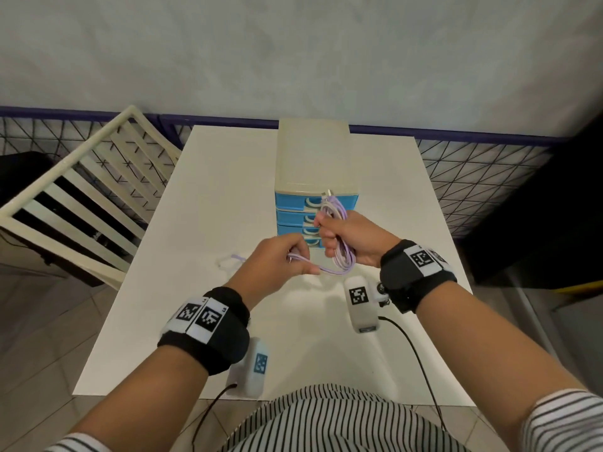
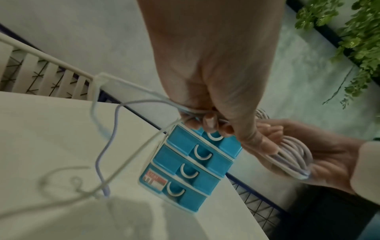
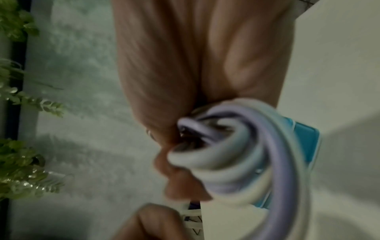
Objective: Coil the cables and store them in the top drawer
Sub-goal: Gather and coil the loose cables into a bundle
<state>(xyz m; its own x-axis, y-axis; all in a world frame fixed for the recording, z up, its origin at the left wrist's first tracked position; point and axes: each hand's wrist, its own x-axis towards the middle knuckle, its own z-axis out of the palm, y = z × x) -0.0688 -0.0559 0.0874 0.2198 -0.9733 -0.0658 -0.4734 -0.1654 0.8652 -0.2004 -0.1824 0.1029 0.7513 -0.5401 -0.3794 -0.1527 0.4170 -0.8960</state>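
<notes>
My right hand (image 1: 339,236) grips a coiled bundle of lilac and white cables (image 1: 336,210) in front of the drawer unit (image 1: 313,164); the same coils (image 3: 236,155) fill the right wrist view. My left hand (image 1: 280,259) pinches the loose strands (image 1: 305,260) leading to the bundle. In the left wrist view the free cable ends (image 2: 107,162) hang from the left hand (image 2: 207,120) down to the table (image 2: 51,129). A loose end (image 1: 230,260) lies on the table left of my hands. The blue drawers (image 2: 195,164) are all shut.
The drawer unit stands at the back middle of the white table (image 1: 195,321). A cream slatted chair (image 1: 81,203) sits to the left. A wire mesh fence (image 1: 473,171) runs behind the table. Dark furniture (image 1: 554,207) is at the right.
</notes>
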